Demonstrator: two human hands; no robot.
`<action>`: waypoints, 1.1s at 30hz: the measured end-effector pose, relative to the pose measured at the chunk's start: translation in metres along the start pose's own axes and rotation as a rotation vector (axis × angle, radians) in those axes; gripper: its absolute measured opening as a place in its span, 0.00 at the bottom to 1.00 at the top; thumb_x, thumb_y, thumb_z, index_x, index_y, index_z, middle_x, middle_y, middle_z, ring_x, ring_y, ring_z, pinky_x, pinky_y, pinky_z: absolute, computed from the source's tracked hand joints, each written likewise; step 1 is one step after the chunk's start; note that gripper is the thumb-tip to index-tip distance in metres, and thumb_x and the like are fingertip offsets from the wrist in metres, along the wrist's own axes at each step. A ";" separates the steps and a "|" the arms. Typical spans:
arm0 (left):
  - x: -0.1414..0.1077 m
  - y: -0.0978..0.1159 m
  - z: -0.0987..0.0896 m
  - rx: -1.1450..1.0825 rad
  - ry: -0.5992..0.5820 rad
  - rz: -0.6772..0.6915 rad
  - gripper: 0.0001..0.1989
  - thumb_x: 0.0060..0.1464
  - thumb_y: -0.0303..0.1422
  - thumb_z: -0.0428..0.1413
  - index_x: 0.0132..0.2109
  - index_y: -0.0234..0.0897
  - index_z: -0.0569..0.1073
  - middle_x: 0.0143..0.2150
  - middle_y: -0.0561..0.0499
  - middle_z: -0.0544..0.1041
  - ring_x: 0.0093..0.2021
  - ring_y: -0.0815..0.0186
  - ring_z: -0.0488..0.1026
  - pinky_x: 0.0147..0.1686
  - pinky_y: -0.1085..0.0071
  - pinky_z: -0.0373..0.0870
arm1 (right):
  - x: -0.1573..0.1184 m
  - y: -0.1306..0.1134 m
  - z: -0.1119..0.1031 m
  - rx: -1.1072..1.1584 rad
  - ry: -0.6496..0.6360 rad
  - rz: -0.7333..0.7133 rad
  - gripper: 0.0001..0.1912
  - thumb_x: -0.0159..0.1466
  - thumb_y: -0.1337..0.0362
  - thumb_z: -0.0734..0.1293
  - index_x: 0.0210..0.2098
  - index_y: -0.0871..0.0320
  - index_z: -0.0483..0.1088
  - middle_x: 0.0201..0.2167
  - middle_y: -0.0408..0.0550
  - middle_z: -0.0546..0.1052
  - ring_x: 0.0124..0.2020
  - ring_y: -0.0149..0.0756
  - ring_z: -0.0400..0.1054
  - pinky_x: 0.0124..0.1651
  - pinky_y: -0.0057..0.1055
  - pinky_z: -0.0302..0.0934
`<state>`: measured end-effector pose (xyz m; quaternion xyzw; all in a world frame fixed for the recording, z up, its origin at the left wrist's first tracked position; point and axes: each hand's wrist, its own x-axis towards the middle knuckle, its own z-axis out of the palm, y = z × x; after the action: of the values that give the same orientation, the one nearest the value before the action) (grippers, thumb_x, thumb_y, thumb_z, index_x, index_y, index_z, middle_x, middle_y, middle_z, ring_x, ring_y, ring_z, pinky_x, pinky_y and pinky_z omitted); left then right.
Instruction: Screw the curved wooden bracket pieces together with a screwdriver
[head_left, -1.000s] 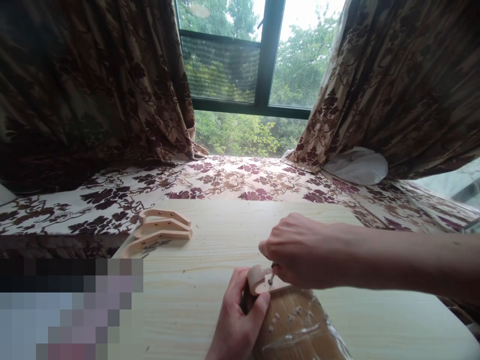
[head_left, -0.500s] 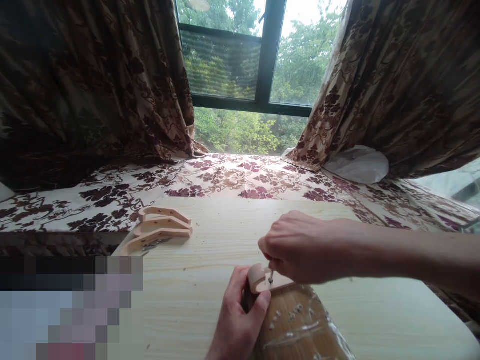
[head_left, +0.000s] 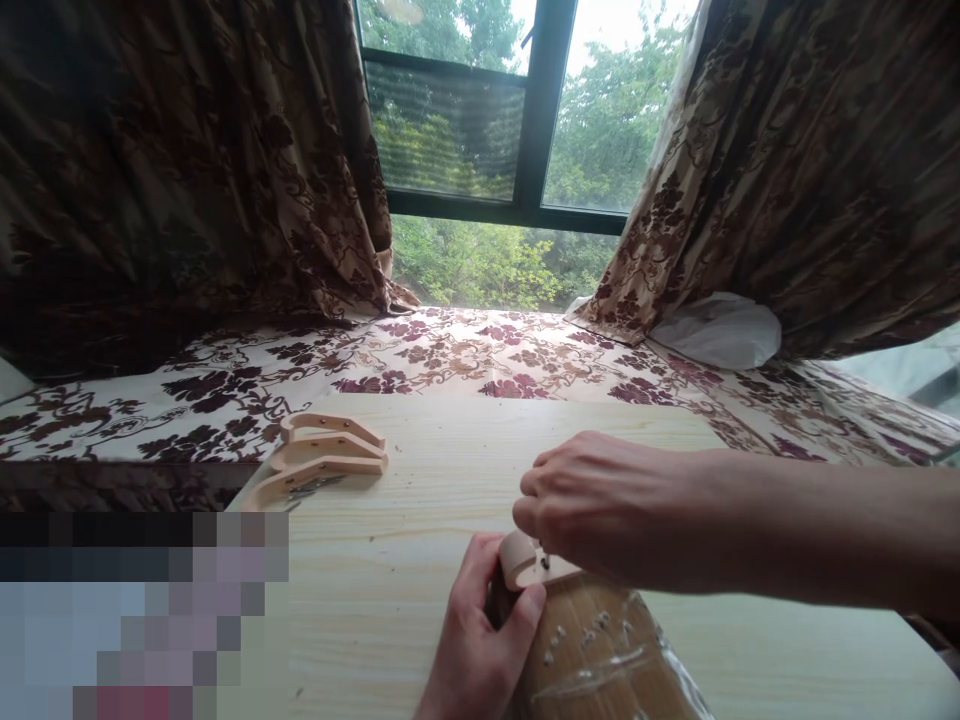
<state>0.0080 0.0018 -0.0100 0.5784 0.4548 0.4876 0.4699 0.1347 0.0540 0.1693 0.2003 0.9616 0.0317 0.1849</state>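
Observation:
My left hand (head_left: 484, 625) is closed at the rounded end of a pale wooden hook-shaped piece (head_left: 517, 558), thumb and fingers on either side. The piece lies on a brown wood-look block (head_left: 592, 665) partly wrapped in clear plastic. Above it, my right hand (head_left: 574, 500) is closed in a fist around a thin metal tool. Only the tool's tip (head_left: 546, 556) shows, at a dark hole or screw in the piece; its handle is hidden in my fingers. Several small metal bits (head_left: 598, 624) lie on the block.
Three similar curved wooden pieces (head_left: 330, 445) stand at the left of the pale wood tabletop (head_left: 375, 610), with thin dark metal bits (head_left: 311, 488) beside them. Behind are a floral-covered ledge (head_left: 457, 350), curtains and a window. A white plastic bag (head_left: 720, 330) lies at right.
My right wrist has turned and dropped a little, with the fist still over the hole. My left hand and the wooden piece have hardly moved.

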 end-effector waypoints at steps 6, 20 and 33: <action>0.000 0.001 -0.002 0.000 -0.043 -0.005 0.11 0.55 0.39 0.53 0.43 0.40 0.69 0.42 0.50 0.70 0.43 0.64 0.68 0.44 0.71 0.65 | -0.005 0.003 0.003 0.082 0.054 0.005 0.04 0.61 0.72 0.63 0.30 0.61 0.68 0.25 0.45 0.72 0.25 0.31 0.63 0.26 0.30 0.50; 0.000 0.002 0.002 -0.029 0.033 -0.012 0.12 0.52 0.38 0.55 0.44 0.40 0.71 0.45 0.50 0.73 0.46 0.62 0.69 0.44 0.70 0.65 | -0.005 0.007 -0.002 0.174 0.012 -0.090 0.04 0.61 0.74 0.64 0.33 0.61 0.70 0.31 0.46 0.71 0.31 0.32 0.60 0.34 0.31 0.53; 0.000 0.004 0.004 -0.035 0.045 -0.010 0.09 0.52 0.38 0.54 0.39 0.41 0.71 0.40 0.51 0.70 0.42 0.64 0.68 0.43 0.71 0.65 | -0.008 0.010 0.009 0.156 0.094 -0.102 0.05 0.62 0.74 0.64 0.30 0.60 0.68 0.30 0.45 0.70 0.31 0.31 0.59 0.34 0.31 0.53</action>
<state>0.0119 0.0007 -0.0064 0.5568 0.4597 0.5060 0.4719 0.1488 0.0601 0.1653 0.1633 0.9777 -0.0435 0.1250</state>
